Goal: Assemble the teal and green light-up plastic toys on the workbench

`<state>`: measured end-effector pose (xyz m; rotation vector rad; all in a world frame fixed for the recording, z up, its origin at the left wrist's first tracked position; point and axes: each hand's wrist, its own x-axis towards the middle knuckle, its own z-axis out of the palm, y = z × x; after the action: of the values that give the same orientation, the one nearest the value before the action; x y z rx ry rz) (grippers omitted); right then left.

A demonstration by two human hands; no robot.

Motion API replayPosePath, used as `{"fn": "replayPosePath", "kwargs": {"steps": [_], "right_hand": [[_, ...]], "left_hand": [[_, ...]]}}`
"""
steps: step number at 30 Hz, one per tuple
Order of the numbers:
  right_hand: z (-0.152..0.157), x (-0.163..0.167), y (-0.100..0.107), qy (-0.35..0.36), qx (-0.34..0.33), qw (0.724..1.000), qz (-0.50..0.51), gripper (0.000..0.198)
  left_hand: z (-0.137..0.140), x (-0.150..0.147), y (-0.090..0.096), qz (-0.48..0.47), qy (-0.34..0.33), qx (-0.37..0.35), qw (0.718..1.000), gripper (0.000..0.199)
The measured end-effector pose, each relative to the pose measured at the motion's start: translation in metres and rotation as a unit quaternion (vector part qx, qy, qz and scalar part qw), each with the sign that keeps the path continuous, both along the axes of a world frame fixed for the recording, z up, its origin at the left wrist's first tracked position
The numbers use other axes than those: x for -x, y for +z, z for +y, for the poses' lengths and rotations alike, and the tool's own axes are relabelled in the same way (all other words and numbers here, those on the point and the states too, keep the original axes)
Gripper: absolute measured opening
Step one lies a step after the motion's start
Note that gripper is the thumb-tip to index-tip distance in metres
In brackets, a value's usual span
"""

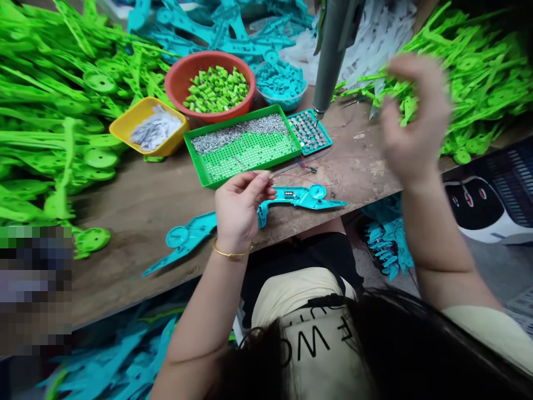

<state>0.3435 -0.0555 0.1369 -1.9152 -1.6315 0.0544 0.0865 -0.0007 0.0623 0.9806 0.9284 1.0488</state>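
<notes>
My left hand point(241, 205) pinches a thin red wire point(291, 176) above a long teal plastic part point(258, 214) lying along the wooden bench's front edge. The wire runs right toward a small dark component near the teal part's round end point(317, 193). My right hand point(412, 116) is raised and blurred over the right side of the bench, fingers curled; whether it holds anything cannot be made out. A gold bangle sits on my left wrist.
A green tray point(287, 153) of tiny metal screws, a small teal tray of button cells point(310, 131), an orange bowl point(175, 83) of green pieces, a yellow tub point(125, 125), a clear bowl of teal bits point(280, 83), a grey metal post point(331, 55). Green plastic piles flank both sides.
</notes>
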Motion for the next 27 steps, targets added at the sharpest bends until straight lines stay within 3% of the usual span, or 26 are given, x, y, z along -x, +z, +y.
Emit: {"fn": "replayPosePath", "kwargs": {"steps": [3,5,9,13,15,17,21,24,27], "right_hand": [[0.007,0.076,-0.028,0.211,0.004,0.977,-0.020,0.045],[0.013,0.106,-0.050,0.247,0.018,0.969,0.021,0.042],[0.018,0.124,-0.080,0.216,0.035,0.960,0.176,0.026],[0.015,0.130,-0.090,0.191,0.045,0.937,0.288,0.018],[0.014,0.133,-0.090,0.204,0.096,0.907,0.355,0.025],[0.015,0.137,-0.087,0.232,0.143,0.858,0.436,0.034],[0.018,0.141,-0.084,0.260,0.184,0.771,0.552,0.030],[0.019,0.144,-0.086,0.244,0.195,0.747,0.587,0.032],[0.018,0.143,-0.091,0.218,0.192,0.752,0.592,0.031]], "left_hand": [[-0.003,-0.003,0.000,-0.005,-0.003,0.011,1.000,0.028],[-0.005,0.000,-0.002,-0.007,0.008,0.011,1.000,0.029],[-0.004,0.016,-0.009,-0.016,0.006,0.006,1.000,0.029],[-0.003,0.033,-0.015,-0.053,-0.001,-0.018,0.998,0.028],[-0.004,0.039,-0.017,-0.046,-0.026,-0.037,0.998,0.025],[-0.006,0.041,-0.021,-0.011,-0.040,-0.069,0.997,0.022],[-0.007,0.042,-0.026,0.058,-0.038,-0.144,0.987,0.017],[-0.004,0.044,-0.026,0.038,-0.046,-0.131,0.990,0.019],[-0.003,0.049,-0.023,-0.046,-0.049,-0.069,0.995,0.021]]}}
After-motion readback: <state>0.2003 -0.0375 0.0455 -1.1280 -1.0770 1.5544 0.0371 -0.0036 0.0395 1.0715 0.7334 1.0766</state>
